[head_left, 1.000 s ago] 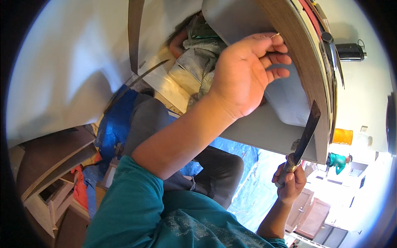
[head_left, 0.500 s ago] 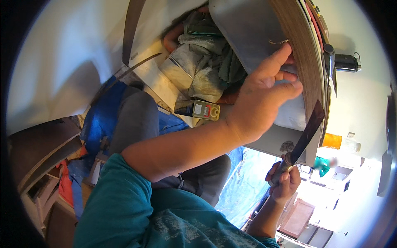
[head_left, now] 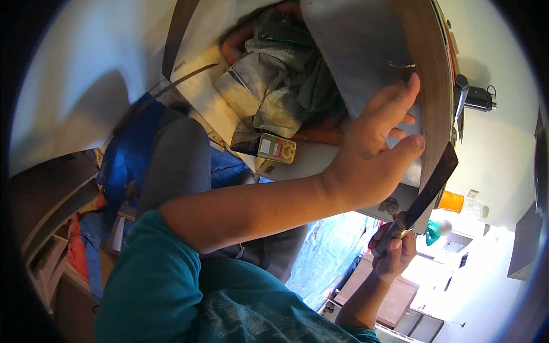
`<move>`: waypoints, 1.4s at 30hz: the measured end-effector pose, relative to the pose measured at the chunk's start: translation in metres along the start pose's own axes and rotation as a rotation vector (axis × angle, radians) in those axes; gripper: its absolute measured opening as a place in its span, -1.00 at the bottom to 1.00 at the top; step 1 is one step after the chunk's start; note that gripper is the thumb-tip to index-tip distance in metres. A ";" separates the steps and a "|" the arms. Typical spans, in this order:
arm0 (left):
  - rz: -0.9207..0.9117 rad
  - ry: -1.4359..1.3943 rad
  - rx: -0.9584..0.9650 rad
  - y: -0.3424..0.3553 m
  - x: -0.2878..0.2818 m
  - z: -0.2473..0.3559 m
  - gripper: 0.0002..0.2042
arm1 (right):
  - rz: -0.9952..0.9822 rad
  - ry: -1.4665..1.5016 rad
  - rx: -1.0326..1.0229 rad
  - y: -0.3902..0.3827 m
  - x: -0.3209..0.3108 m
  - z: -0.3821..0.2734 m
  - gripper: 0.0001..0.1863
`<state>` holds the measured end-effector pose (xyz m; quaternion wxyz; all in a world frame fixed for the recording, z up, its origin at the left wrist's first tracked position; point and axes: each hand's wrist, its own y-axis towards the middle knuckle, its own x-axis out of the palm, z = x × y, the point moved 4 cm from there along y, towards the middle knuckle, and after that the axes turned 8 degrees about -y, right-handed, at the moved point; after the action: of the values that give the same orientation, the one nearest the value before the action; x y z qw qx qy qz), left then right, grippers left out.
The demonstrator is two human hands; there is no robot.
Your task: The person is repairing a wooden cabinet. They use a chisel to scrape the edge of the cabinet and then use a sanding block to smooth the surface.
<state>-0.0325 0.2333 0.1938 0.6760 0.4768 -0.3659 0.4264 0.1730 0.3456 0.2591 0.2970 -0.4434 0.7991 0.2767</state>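
My left hand (head_left: 374,151) reaches across to the curved panel, thumb and index finger stretched out and the other fingers partly bent, with nothing visible in it. Its fingertips overlap the panel's brown wood-look edge (head_left: 436,97); whether they touch it I cannot tell. Just above the index fingertip, a thin curled sliver (head_left: 401,65) shows against the panel's grey face (head_left: 360,40). Lower right, my right hand (head_left: 393,251) is closed round the handle of a knife (head_left: 430,187), its broad dark blade pointing up and right, close to the panel's lower end.
A yellow-and-dark box (head_left: 277,150) lies beside a heap of dusty cloth (head_left: 286,74). Blue sheeting (head_left: 329,251) covers the floor. Beyond the panel are a black flask (head_left: 480,99), an orange bottle (head_left: 452,201) and a clear bottle (head_left: 476,208). A person in green (head_left: 433,231) is farther off.
The view has shifted slightly. My left hand has moved a little right and down, its fingers spreading more. My right hand still grips the knife, the blade slightly more tilted to the right.
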 end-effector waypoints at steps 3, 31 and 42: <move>-0.009 0.071 0.043 0.000 -0.004 0.000 -0.34 | -0.011 -0.051 -0.016 0.009 -0.002 -0.006 -0.31; -0.102 0.146 0.009 0.016 0.000 0.006 -0.68 | -0.197 -0.246 -0.116 0.081 0.007 -0.034 -0.54; -0.073 0.185 0.001 0.025 -0.004 0.010 -0.71 | -0.186 -0.255 -0.092 0.084 0.012 -0.038 -0.47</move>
<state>-0.0580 0.2271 0.2013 0.7217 0.4487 -0.2840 0.4440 0.0858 0.3503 0.2903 0.3998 -0.4898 0.6969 0.3385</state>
